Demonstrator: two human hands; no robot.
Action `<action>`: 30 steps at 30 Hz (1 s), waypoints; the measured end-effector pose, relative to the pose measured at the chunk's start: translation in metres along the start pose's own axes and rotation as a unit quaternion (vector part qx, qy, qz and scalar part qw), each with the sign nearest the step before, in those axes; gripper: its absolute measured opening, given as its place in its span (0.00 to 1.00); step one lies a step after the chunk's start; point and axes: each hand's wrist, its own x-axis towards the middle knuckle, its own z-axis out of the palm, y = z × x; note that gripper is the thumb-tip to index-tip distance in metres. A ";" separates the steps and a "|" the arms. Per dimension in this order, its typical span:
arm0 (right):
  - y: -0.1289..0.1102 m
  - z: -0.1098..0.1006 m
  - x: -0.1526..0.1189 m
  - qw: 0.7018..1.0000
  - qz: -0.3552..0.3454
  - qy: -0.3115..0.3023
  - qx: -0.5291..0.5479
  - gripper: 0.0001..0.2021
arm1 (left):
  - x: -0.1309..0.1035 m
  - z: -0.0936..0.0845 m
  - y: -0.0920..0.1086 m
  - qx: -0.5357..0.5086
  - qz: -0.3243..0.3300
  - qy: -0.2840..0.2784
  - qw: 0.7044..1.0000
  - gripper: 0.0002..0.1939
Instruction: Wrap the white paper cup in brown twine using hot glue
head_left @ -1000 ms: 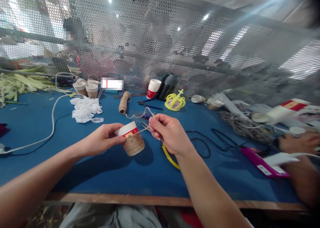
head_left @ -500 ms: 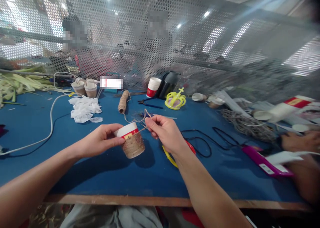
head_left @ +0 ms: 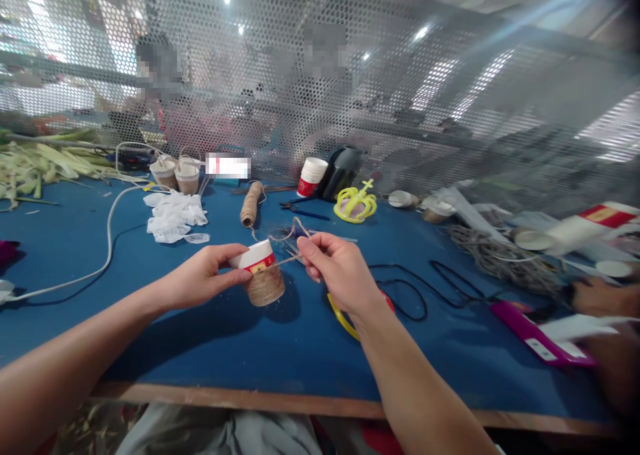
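Pinching tilted, part-wrapped cup (head_left: pixel 265 278) in closed left grip (head_left: pixel 213 276), below frame centre, inside hidden; pinching taut twine (head_left: pixel 287 260) in closed right grip (head_left: pixel 340 268). Above centre: nested cups (head_left: pixel 311 178).

Smooth paper cup (head_left: pixel 260 252), rough twine (head_left: pixel 266 288), matt tabletop (head_left: pixel 210 355); wooden edge (head_left: pixel 225 396)

Left hand (head_left: pixel 223 272) and right hand (head_left: pixel 337 265) are both ungloved, with slim fingers. Wrists bare; left forearm (head_left: pixel 100 328) and right forearm (head_left: pixel 407 368) likewise uncovered as far as the frame edge, each broadening from wrist toward elbow. At the right forearm's lower end, a thin pale sliver (head_left: pixel 499 450), possibly a sleeve edge; too small to tell. Lap wear: grey cloth (head_left: pixel 210 432), loose, matte, plain, with soft folds and creases. Adjacent red patch (head_left: pixel 377 435): cannot tell whether worn.
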 end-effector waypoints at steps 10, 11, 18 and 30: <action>0.012 0.003 0.007 1.000 0.006 -0.011 0.004 0.18 | -0.004 0.000 0.006 -0.015 0.018 -0.014 1.000 0.13; 0.012 0.003 0.007 1.000 0.007 -0.013 0.002 0.18 | -0.004 0.000 0.006 -0.018 0.018 -0.014 1.000 0.13; 0.013 0.007 0.007 0.999 0.019 -0.027 -0.006 0.19 | -0.006 0.000 0.006 -0.060 0.026 -0.019 0.998 0.12; 0.020 0.016 0.006 0.998 0.026 -0.051 -0.026 0.19 | -0.005 0.002 0.006 -0.126 0.012 -0.011 0.992 0.11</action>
